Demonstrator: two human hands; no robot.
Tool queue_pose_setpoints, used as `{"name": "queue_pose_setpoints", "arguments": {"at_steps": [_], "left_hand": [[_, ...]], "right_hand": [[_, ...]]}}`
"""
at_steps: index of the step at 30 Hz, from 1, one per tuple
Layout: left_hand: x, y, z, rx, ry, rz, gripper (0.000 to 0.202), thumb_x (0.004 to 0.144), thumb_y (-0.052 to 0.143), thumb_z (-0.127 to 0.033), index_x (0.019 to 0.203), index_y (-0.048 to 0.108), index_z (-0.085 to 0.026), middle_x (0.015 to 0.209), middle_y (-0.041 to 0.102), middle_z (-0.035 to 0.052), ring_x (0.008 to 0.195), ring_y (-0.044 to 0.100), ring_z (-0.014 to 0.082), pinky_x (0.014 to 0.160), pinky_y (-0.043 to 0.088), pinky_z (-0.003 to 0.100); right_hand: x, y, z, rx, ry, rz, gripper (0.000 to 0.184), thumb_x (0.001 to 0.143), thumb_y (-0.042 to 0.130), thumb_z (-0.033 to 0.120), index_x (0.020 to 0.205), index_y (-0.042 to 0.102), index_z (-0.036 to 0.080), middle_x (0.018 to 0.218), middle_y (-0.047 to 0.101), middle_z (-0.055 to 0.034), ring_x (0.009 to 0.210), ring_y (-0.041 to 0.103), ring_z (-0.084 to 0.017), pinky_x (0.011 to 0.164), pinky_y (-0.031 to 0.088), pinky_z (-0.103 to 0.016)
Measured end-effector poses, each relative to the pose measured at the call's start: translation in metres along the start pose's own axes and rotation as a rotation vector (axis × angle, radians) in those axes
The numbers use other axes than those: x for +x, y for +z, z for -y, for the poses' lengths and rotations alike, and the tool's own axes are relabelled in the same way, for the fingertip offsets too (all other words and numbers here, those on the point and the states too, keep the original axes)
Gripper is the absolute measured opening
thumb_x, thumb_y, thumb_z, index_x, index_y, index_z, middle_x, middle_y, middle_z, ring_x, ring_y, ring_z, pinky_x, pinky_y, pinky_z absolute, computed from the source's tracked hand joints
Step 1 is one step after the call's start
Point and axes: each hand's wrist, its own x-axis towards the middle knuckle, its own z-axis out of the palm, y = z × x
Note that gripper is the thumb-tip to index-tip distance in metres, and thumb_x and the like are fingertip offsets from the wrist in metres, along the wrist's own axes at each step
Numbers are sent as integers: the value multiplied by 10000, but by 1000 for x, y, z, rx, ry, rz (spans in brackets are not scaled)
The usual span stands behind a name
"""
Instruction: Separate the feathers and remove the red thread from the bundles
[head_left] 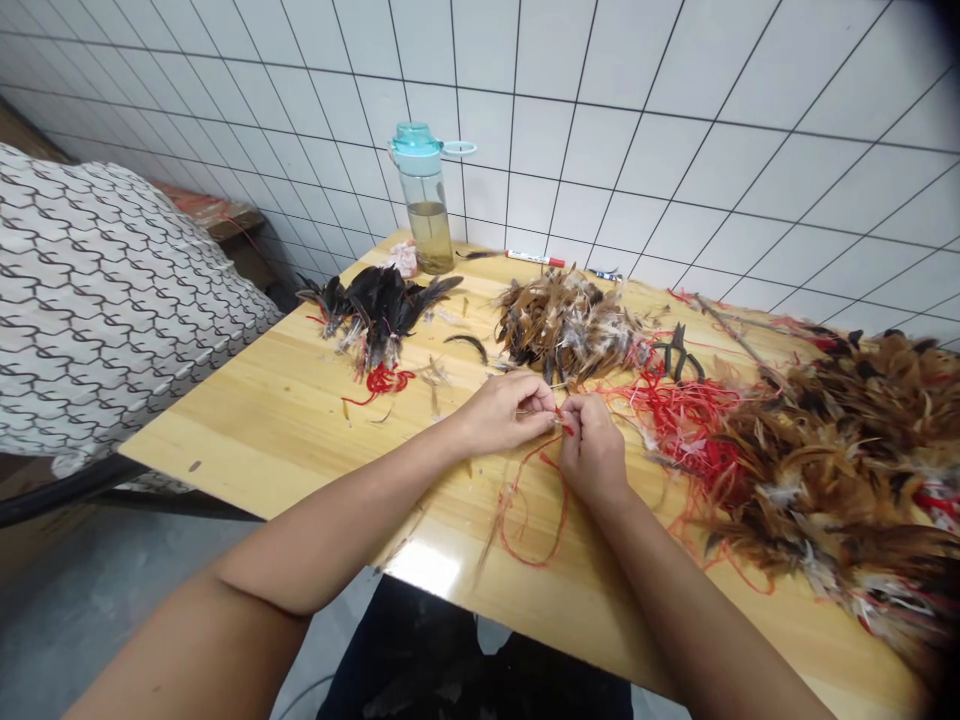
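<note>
My left hand [504, 410] and my right hand [592, 450] meet over the middle of the wooden table [285, 420]. Both are closed in a pinch. The left fingers hold a thin feather quill, and the right fingers pinch a red thread [536, 505] that loops down toward the table's near edge. A tangle of red thread [682, 415] lies just to the right of my hands. A pile of brown feathers [566, 325] sits right behind them.
A big heap of brown feathers [847, 460] fills the right side. Black feathers [379, 305] lie at the back left, with a water bottle [426, 200], a marker pen [534, 259] and dark pliers [679, 352] behind. A patterned cushion [97, 300] sits left of the table.
</note>
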Motion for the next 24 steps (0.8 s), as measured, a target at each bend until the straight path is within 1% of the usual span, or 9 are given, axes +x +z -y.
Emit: {"name": "queue_pose_setpoints", "arguments": {"at_steps": [8,11,16,20,24], "left_hand": [[0,2,1,34,-15,-6,73,784,547,-140,802,618,-148,736,607,2,676,534,87,649,415,204],[0,1,3,61,1,-14,75,780,543,-132,796,613,-154,739,607,4,691,536,93,663,418,210],[1,0,7,150,85,-53,87,761,543,-94,775,591,-166,761,613,15,740,540,117,719,428,241],[2,0,9,219,186,-70,58,800,544,-125,780,581,-164,784,624,32,764,533,135,756,425,268],[1,1,8,253,221,-79,65,833,529,-151,791,577,-165,802,632,42,781,533,144,771,421,279]], "right_hand": [[-2,3,3,4,18,20,104,897,420,188,843,507,209,792,580,-38,687,536,-167,598,386,-291],[-2,3,3,29,18,23,115,911,424,208,862,528,206,806,588,-40,704,543,-165,624,401,-291],[-1,0,1,26,12,-18,129,915,453,212,910,581,207,827,605,-44,765,567,-172,683,428,-294],[0,-1,2,-4,-4,-52,124,917,473,212,894,595,205,814,611,-44,753,570,-169,669,432,-286],[0,-2,3,-36,-35,-53,143,929,469,225,896,606,203,807,619,-48,746,573,-166,666,439,-285]]}}
